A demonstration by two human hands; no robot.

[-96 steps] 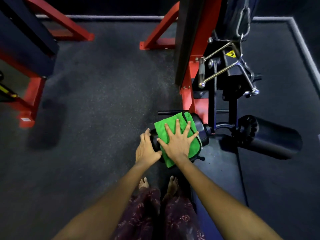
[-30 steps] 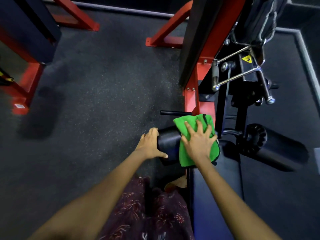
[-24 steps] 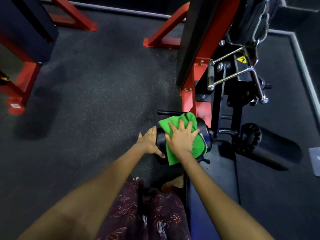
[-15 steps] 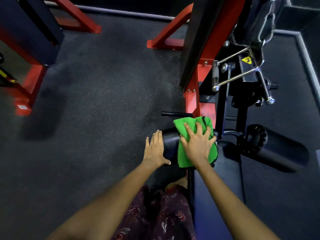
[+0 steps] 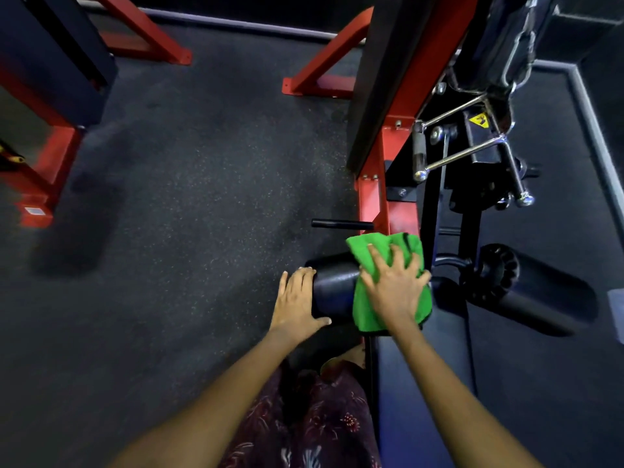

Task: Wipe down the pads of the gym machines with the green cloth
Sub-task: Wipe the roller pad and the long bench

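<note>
On near roller (image 5: 332, 287) – right hand (image 5: 393, 292) flat, pressing cloth (image 5: 366, 312); left hand (image 5: 295, 302) flat, steadying end. Far-right roller (image 5: 540, 292) probably still to do.

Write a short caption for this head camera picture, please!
Right hand presses a green cloth on a black roller pad; left hand steadies its end.

cloth (image 5: 366, 312) on roller pad (image 5: 332, 288), seat (image 5: 422, 383) behind

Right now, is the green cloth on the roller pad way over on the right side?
No, the green cloth lies under the right hand on the left roller pad; the right roller pad is bare.
</note>
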